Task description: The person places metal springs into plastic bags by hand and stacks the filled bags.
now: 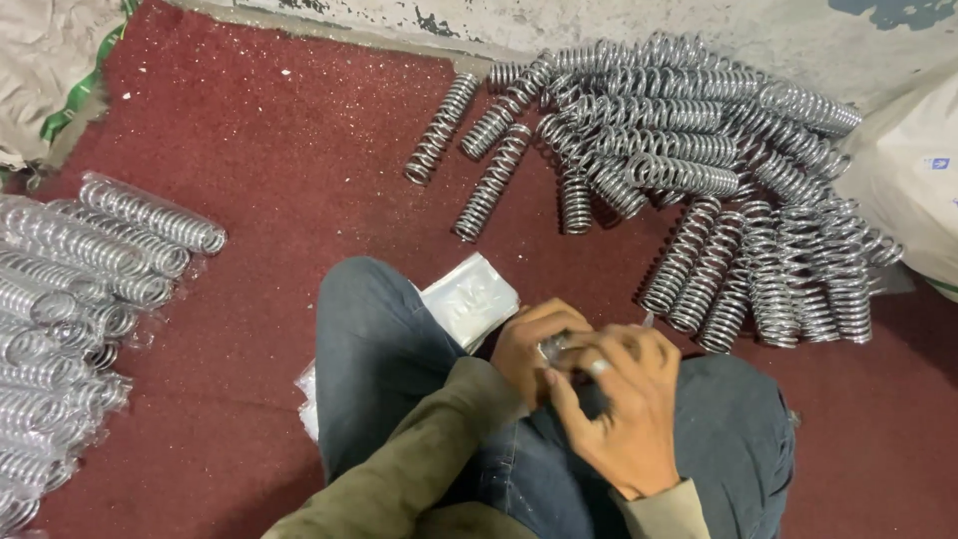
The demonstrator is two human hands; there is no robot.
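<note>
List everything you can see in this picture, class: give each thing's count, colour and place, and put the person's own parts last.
Bare coil springs: a large pile, too many to count, shiny silver, upper right on the floor.
Bagged coil springs: a stack, too many to count, silver in clear plastic sleeves, left edge.
Clear plastic sleeves: a small stack, count unclear, behind the knee.
Carpet: one, dark red, covering the floor.
Sacks: two, whitish, one in each upper corner.
Wall: one, pale and scuffed, top.
Legs: two, blue jeans, bottom centre.
Left hand: one, on a small shiny item, partly hidden.
Right hand: one, ring on a finger, on the same item.
</note>
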